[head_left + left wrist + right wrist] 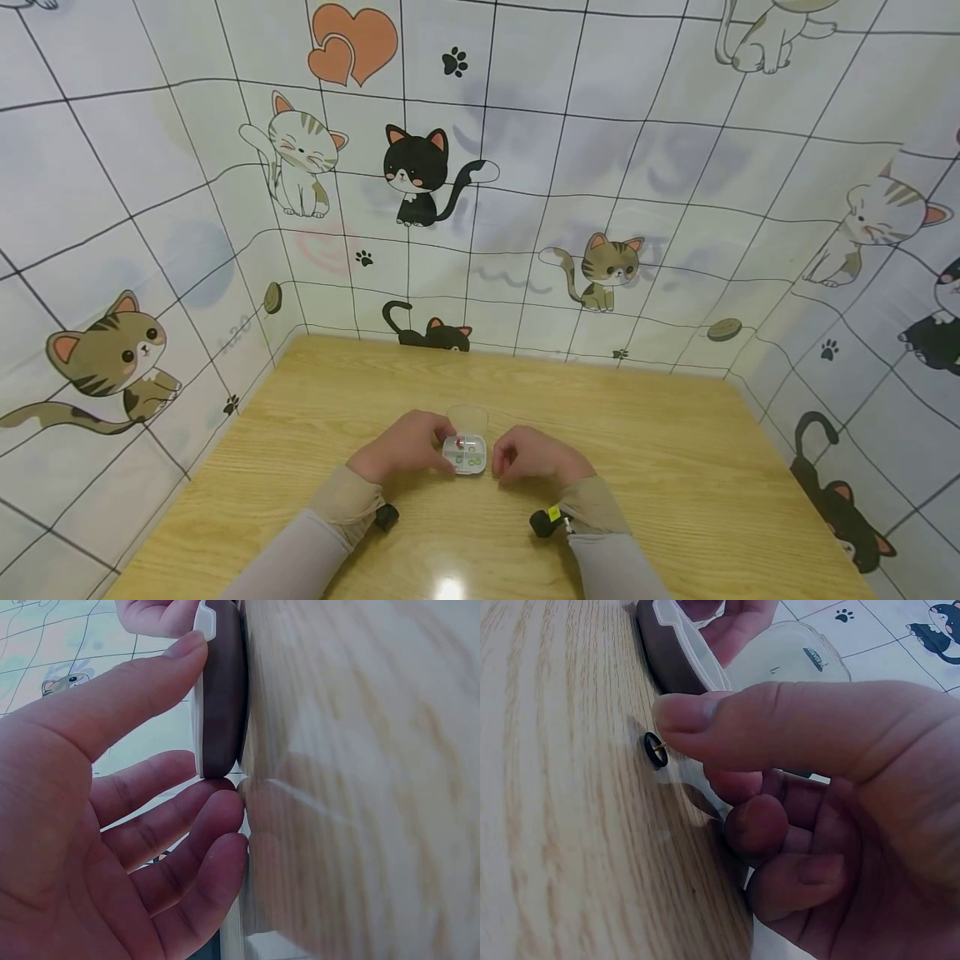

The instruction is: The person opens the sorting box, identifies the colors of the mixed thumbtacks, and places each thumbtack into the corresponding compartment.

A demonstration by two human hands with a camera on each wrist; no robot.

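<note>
A small compartment box [464,455], white inside with a dark brown outer shell [225,690], stands on the table with its clear lid [787,660] raised at the back. Small red and green pieces lie in its compartments. My left hand [408,446] grips the box's left side, thumb on the rim and fingers at the side. To the right of the box is my right hand [540,457], low over the table and apart from the box. Its thumb pinches a small black ring-shaped earring with a gold post [655,750]; the index finger is mostly hidden behind the thumb.
The wooden table [637,433] reaches out around both hands. Behind it and along both sides hangs a cloth [517,183] printed with cats and grid lines. Each wrist wears a small black camera [386,517].
</note>
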